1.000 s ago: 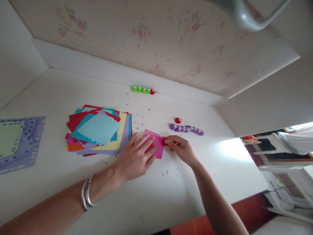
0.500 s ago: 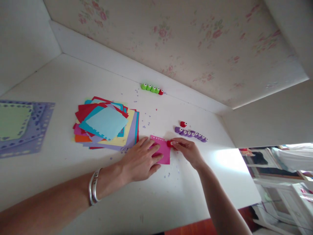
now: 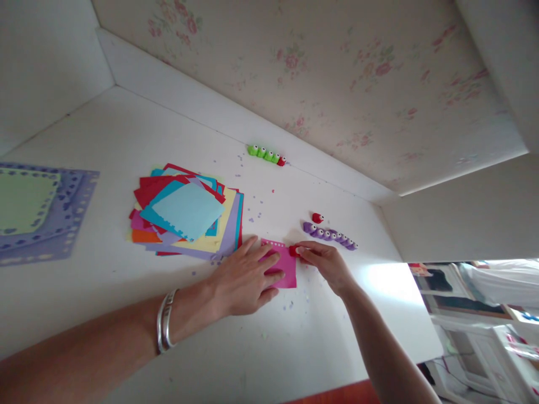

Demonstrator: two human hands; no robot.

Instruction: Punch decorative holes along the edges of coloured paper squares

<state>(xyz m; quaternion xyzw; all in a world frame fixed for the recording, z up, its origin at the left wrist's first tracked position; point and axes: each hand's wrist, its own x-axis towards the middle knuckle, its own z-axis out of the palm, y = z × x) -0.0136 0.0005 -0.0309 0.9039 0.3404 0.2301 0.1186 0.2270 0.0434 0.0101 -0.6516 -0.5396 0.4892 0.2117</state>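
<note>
- The step in hand looks like punching along a border: the red punch (image 3: 293, 251) sits at the right edge of the pink sheet (image 3: 288, 272), near the corner where a row of small holes runs along the far edge.
- The right hand (image 3: 326, 264) pinches the punch between thumb and fingers; how hard it squeezes I cannot tell.
- The left hand (image 3: 248, 278) grasps nothing: its fingers spread flat over the left part of the pink sheet, pinning it down.
- The next move seems to call for a steady left hand and a firm press, with the punch squared to the sheet's edge.
- Around the pink sheet: the paper stack (image 3: 189, 210) to its left, the purple row (image 3: 330, 234) and spare red piece (image 3: 317, 217) beyond it to the right, the green row (image 3: 266, 154) well beyond it.
- Against one second ago, everything lies farther right in view, suggesting the head has turned; the punch remains at the same edge, and the left hand still covers the sheet.
</note>
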